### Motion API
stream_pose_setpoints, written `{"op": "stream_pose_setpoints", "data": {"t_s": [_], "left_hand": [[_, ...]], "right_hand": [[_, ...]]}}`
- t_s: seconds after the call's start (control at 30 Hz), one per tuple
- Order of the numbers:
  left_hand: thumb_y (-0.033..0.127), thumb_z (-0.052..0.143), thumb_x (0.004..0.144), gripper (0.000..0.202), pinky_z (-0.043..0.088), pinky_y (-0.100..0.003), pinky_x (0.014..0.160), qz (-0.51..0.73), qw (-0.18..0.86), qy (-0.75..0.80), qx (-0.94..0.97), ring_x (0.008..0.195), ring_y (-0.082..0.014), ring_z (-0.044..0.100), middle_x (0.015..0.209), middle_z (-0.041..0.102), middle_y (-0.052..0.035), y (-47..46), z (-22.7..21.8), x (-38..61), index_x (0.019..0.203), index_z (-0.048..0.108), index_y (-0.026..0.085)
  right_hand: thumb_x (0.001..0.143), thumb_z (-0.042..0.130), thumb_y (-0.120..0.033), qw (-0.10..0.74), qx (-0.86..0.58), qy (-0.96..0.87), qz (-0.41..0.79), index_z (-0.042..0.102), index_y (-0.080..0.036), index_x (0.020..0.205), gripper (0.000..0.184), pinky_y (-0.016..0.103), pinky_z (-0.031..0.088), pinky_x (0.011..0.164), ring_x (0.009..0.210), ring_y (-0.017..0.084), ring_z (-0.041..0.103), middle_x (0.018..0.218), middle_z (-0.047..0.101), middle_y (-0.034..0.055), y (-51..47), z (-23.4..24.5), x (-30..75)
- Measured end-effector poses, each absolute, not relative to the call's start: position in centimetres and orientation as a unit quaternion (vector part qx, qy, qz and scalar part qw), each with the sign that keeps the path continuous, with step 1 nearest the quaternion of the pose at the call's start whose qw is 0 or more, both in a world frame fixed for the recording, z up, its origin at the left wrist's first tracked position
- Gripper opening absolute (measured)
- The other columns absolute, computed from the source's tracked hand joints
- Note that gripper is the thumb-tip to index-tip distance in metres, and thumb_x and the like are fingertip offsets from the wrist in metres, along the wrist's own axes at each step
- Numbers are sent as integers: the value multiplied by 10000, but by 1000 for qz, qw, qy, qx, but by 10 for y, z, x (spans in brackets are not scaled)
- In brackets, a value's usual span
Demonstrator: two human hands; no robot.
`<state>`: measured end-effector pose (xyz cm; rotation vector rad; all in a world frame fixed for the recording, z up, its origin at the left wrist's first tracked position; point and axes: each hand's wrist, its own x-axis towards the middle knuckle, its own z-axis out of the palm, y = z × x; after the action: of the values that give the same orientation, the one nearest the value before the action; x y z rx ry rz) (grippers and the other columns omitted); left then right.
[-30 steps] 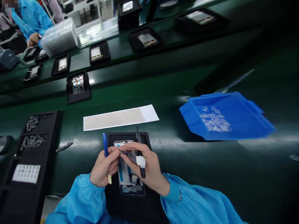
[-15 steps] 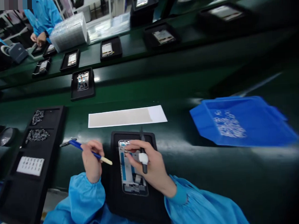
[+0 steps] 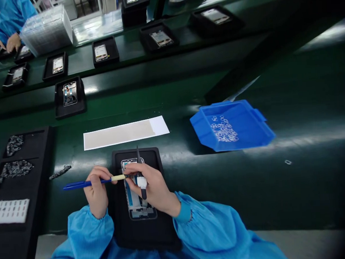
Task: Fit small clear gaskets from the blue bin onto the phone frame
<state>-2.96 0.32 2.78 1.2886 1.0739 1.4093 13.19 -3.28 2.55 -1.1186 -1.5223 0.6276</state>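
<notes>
A phone frame (image 3: 138,200) lies in a black tray (image 3: 142,230) at the near edge of the green bench. My left hand (image 3: 97,190) grips a blue stick with a cream tip (image 3: 89,182), held level, its tip touching the upper part of the phone frame. My right hand (image 3: 150,187) rests on the phone frame and holds black tweezers (image 3: 140,172) wrapped in white tape, points up. Both sleeves are light blue.
A white and tan strip (image 3: 124,132) lies behind the tray. A blue bin (image 3: 246,136) of small clear parts sits to the right. A black compartment tray (image 3: 35,179) of dark parts stands at left. Phones in black trays line the belts behind; another person's hands (image 3: 5,42) work far left.
My left hand swung the blue stick from upright to level, out to the left and then back until its cream tip touches the phone frame. The right hand stayed on the frame.
</notes>
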Motion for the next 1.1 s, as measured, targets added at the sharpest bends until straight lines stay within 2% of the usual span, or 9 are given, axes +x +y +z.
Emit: {"op": "stream_pose_setpoints", "data": {"t_s": [0.2,0.27,0.5,0.8,1.1], "left_hand": [[385,642,891,233,587,-313,731,458,548,451,535,779,-167,633,878,587,-42,0,40,-36,813,590,172],[368,663,877,210,594,-326,768,458,558,451,525,807,-173,662,907,603,-38,-2,40,-36,860,574,178],[335,745,819,285,614,-302,756,511,537,490,459,762,-151,708,892,676,-5,-2,29,-33,898,507,198],[249,715,840,199,620,-330,768,548,431,476,536,833,-165,704,879,670,-6,-10,24,-27,876,526,200],[261,723,831,212,622,-340,770,553,433,476,529,834,-168,709,873,671,-5,-11,21,-25,875,525,200]], "right_hand": [[886,608,-106,572,-493,-587,290,574,-256,1162,316,341,605,842,917,188,720,1012,728,44,-32,24,134],[884,620,-109,585,-495,-568,301,568,-256,1164,320,338,608,848,920,184,722,1022,725,43,-32,23,134],[866,629,-123,625,-491,-515,319,543,-257,1172,345,318,618,816,876,169,726,958,724,23,-31,23,133],[858,641,-141,625,-501,-497,333,555,-251,1131,307,290,618,742,837,171,730,929,737,21,-31,27,134],[869,599,-151,623,-516,-497,315,548,-245,1103,258,296,599,742,792,172,721,873,729,9,-30,31,136]]}}
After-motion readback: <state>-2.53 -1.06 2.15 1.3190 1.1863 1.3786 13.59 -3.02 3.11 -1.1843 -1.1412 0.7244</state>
